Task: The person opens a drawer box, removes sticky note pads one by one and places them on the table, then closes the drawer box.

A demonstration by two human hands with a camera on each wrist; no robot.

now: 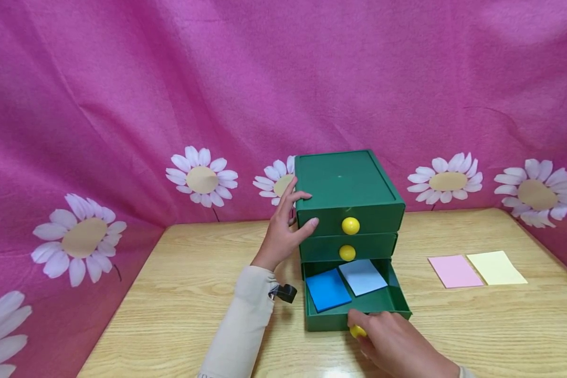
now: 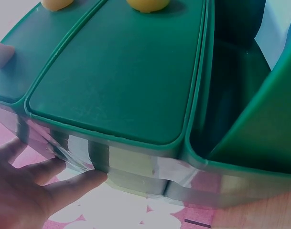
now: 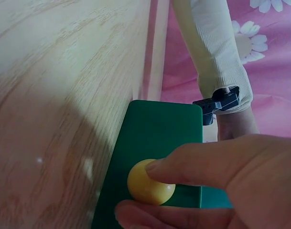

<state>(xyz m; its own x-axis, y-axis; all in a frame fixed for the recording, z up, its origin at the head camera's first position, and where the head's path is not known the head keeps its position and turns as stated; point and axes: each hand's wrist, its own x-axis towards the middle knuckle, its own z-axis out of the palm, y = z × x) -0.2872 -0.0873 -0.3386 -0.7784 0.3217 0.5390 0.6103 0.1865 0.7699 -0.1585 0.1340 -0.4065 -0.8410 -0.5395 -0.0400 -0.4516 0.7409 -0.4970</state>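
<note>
A green drawer cabinet (image 1: 347, 178) with yellow round knobs stands on the table. Its bottom drawer (image 1: 326, 323) is pulled out toward me, holding a blue pad of paper notes (image 1: 328, 290) and a light blue one (image 1: 363, 277), side by side. At that drawer's front my right hand (image 1: 394, 336) pinches the yellow knob (image 3: 147, 186) between thumb and fingers. My left hand (image 1: 283, 231) rests on the cabinet's left side, thumb at the front face of the top drawer, with fingers (image 2: 80, 188) extended along the side wall in the left wrist view.
Right of the cabinet, a pink note pad (image 1: 455, 271) and a pale yellow one (image 1: 497, 268) lie flat on the wooden table (image 1: 193, 273). A pink cloth with white daisies (image 1: 312, 79) hangs behind and at both sides. The upper two drawers are closed.
</note>
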